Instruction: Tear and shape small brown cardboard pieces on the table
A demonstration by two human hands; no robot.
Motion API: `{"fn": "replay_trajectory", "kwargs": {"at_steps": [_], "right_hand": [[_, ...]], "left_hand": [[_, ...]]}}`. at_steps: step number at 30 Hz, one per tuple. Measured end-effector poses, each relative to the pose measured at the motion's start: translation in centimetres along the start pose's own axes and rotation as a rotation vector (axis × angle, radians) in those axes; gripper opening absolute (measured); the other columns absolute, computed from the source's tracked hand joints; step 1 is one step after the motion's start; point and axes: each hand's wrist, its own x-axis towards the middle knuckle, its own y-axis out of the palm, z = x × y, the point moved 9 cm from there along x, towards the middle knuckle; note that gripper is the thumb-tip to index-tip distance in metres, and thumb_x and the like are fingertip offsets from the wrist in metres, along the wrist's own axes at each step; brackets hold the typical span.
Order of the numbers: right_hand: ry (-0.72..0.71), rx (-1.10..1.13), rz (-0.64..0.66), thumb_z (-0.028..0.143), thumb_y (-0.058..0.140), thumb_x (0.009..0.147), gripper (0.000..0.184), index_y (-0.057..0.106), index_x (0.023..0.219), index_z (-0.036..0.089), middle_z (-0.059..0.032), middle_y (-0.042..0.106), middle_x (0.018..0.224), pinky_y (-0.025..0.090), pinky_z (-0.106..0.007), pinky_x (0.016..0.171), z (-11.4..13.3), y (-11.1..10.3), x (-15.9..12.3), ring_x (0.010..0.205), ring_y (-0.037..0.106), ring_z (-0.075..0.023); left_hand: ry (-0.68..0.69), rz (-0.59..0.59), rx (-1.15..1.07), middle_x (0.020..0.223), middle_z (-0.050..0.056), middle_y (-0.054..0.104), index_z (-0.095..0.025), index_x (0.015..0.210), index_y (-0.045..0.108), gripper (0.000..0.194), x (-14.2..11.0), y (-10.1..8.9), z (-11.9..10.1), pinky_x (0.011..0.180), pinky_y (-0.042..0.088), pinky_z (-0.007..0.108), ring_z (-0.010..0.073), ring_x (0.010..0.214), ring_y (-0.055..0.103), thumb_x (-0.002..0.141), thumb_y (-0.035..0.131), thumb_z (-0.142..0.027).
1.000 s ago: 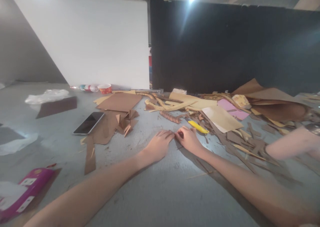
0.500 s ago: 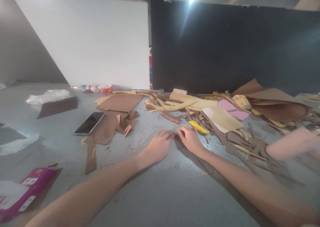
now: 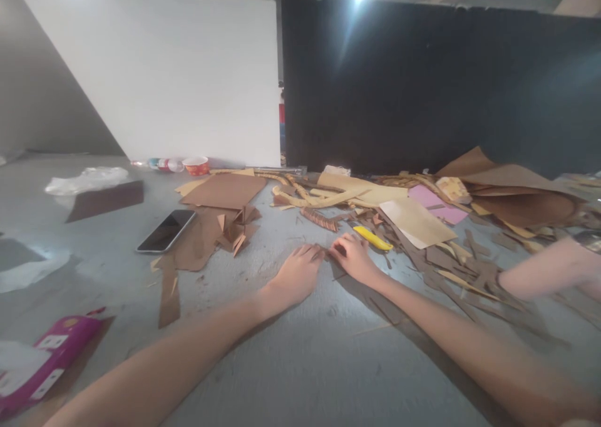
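Close together on the grey table (image 3: 300, 364), my two hands meet fingertip to fingertip around a small brown paper piece (image 3: 326, 253), mostly hidden by the fingers. My left hand (image 3: 300, 273), palm down, has its fingers pressed together on the piece's left end. My right hand (image 3: 354, 261) is closed in a pinch at its right end, thumb and forefinger making a loop. Just beyond the right hand lies a yellow utility knife (image 3: 373, 238). A brown pleated paper strip (image 3: 319, 220) rests behind the fingertips.
Folded brown paper pieces (image 3: 237, 230) and a phone (image 3: 166, 231) lie to the left, a magenta case (image 3: 51, 364) at front left. Paper scraps (image 3: 469, 273) cover the right side, near another person's forearm (image 3: 544, 270). White (image 3: 188, 76) and black (image 3: 422, 89) panels stand behind.
My hands stay in nearly the same place. The right fingers straighten slightly and curl back into a loop, with small movements at the brown piece. Nothing else moves noticeably.
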Motion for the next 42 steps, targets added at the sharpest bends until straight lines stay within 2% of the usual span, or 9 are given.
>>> {"fn": "replay_trajectory", "kwargs": {"at_steps": [9, 17, 22, 27, 33, 39, 42], "right_hand": [[0.017, -0.066, -0.005, 0.035, 0.065, 0.103, 0.018, 0.072, 0.091, 0.024, -0.0076, 0.067, 0.103, 0.032, -0.042, 0.09, 0.0, 0.1, -0.1, 0.109, 0.055, -0.03], [0.065, -0.019, -0.061, 0.034, 0.069, 0.097, 0.01, 0.07, 0.097, 0.024, -0.0059, 0.073, 0.098, 0.033, -0.041, 0.089, -0.3, -0.3, -0.2, 0.104, 0.06, -0.0289], [0.101, 0.006, -0.042, 0.029, 0.069, 0.096, 0.005, 0.072, 0.093, 0.025, -0.0024, 0.074, 0.09, 0.033, -0.038, 0.086, -0.5, -0.2, 0.0, 0.097, 0.062, -0.0266], [0.04, 0.005, -0.023, 0.026, 0.064, 0.099, 0.009, 0.072, 0.095, 0.025, -0.0033, 0.075, 0.095, 0.033, -0.039, 0.087, 0.1, -0.2, 0.0, 0.099, 0.064, -0.0256], [-0.007, 0.011, -0.038, 0.033, 0.068, 0.099, 0.01, 0.07, 0.095, 0.025, -0.0043, 0.072, 0.099, 0.035, -0.039, 0.09, 0.5, -0.2, -0.3, 0.102, 0.064, -0.0258], [-0.008, 0.05, -0.061, 0.033, 0.066, 0.1, 0.009, 0.07, 0.103, 0.025, -0.0052, 0.072, 0.101, 0.036, -0.039, 0.089, 0.8, -0.7, -0.3, 0.101, 0.065, -0.026], [-0.028, 0.052, -0.062, 0.033, 0.065, 0.102, 0.012, 0.073, 0.097, 0.026, -0.0043, 0.072, 0.099, 0.035, -0.039, 0.089, 1.3, -1.2, -0.4, 0.099, 0.066, -0.0247]], "left_hand": [[0.004, -0.015, -0.039, 0.14, 0.018, 0.064, -0.013, 0.137, 0.061, 0.049, 0.0, -0.1, 0.1, 0.113, 0.049, 0.05, 0.0321, 0.134, 0.058, 0.09, 0.048, -0.006], [0.011, -0.024, -0.07, 0.139, 0.019, 0.064, -0.013, 0.136, 0.062, 0.049, 0.0, 0.1, 0.2, 0.113, 0.049, 0.051, 0.0326, 0.135, 0.057, 0.09, 0.048, -0.006], [0.011, -0.024, -0.043, 0.14, 0.017, 0.063, -0.014, 0.137, 0.062, 0.048, 0.0, 0.3, 0.3, 0.114, 0.049, 0.049, 0.0316, 0.134, 0.058, 0.091, 0.049, -0.006], [-0.01, -0.011, -0.077, 0.141, 0.017, 0.064, -0.013, 0.136, 0.061, 0.049, 0.0, 0.0, 0.3, 0.114, 0.049, 0.049, 0.0314, 0.134, 0.058, 0.089, 0.05, -0.005], [-0.071, -0.108, -0.227, 0.137, 0.014, 0.068, -0.017, 0.135, 0.062, 0.051, -0.2, -0.6, 1.3, 0.115, 0.05, 0.049, 0.0279, 0.132, 0.061, 0.089, 0.048, -0.002], [-0.058, -0.086, -0.174, 0.142, 0.015, 0.067, -0.014, 0.135, 0.064, 0.047, -0.2, -0.1, 1.3, 0.118, 0.048, 0.05, 0.0291, 0.136, 0.06, 0.092, 0.048, -0.003], [-0.047, -0.061, -0.136, 0.144, 0.017, 0.066, -0.012, 0.136, 0.064, 0.047, -0.2, 0.1, 1.0, 0.119, 0.047, 0.05, 0.0301, 0.138, 0.058, 0.093, 0.048, -0.004]]}}
